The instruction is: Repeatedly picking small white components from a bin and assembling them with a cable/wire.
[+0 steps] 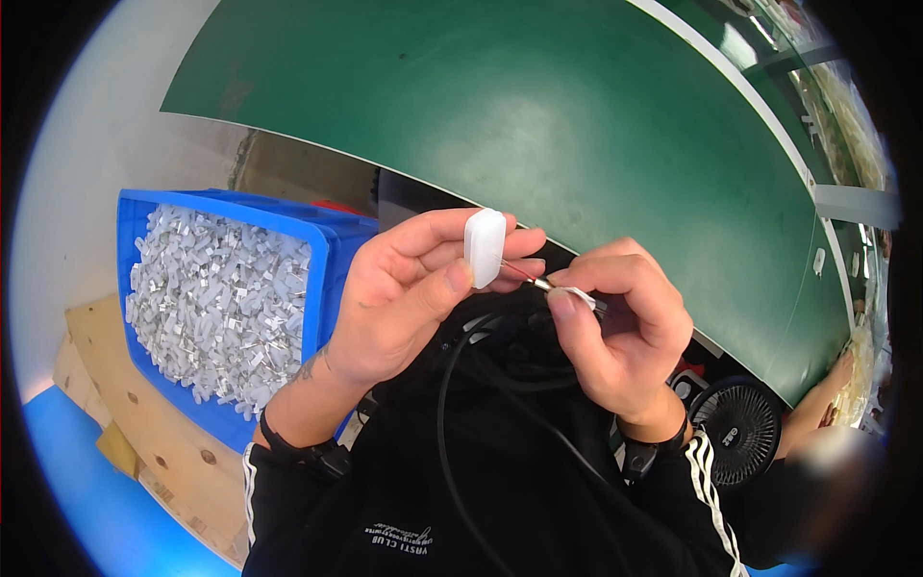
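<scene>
Left hand (404, 298) pinching white plastic housing (484, 246) upright, steadying it; right hand (615, 322) closed on thin wire end (567, 291), apparently aligned for insertion, above green belt (538, 115) near edge.

Bright, even light from above, colours clean. Soft sheen spreads over the green belt (538, 125), brightest toward its upper left edge. The white cap (484, 247) nearly blows out. Hands sharp, shadows faint beneath them. Fisheye bends the belt's edge hard; black vignette rings the frame. Lower right corner smears into blur.
</scene>
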Tool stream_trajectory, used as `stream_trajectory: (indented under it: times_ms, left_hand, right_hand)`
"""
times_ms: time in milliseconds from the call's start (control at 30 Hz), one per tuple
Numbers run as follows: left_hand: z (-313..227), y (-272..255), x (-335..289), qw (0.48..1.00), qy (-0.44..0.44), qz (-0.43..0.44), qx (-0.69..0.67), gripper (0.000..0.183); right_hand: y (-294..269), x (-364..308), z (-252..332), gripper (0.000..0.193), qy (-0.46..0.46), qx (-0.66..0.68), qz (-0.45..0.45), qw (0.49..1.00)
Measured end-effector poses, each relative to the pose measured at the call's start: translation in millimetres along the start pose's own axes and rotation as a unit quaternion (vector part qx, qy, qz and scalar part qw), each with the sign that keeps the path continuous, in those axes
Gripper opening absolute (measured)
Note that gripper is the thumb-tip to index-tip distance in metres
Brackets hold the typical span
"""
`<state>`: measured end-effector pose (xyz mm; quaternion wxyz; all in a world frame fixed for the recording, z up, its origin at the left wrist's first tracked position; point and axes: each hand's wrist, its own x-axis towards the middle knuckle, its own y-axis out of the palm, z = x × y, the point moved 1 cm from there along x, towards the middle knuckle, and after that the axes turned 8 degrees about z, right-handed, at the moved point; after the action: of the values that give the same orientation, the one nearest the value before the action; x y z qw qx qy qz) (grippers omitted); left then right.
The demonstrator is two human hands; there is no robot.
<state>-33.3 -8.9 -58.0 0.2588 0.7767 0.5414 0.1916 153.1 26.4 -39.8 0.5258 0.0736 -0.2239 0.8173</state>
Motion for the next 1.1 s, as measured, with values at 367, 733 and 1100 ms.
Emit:
stream_trajectory:
  times_ms: [367, 733, 1100]
  left_hand:
    - [3, 1, 0, 1.0, -0.01, 0.003, -0.013, 0.04]
    - [7, 2, 4, 1.0, 0.001, 0.018, -0.008, 0.041]
    - [9, 2, -1, 0.999, 0.008, 0.016, 0.027, 0.039]
  right_hand:
    - [-3, 4, 2, 0.015, -0.024, -0.047, -0.02, 0.998]
    - [-12, 3, 1, 0.014, -0.028, -0.061, 0.003, 0.998]
    - [-10, -5, 6, 0.025, -0.087, -0.12, 0.013, 0.989]
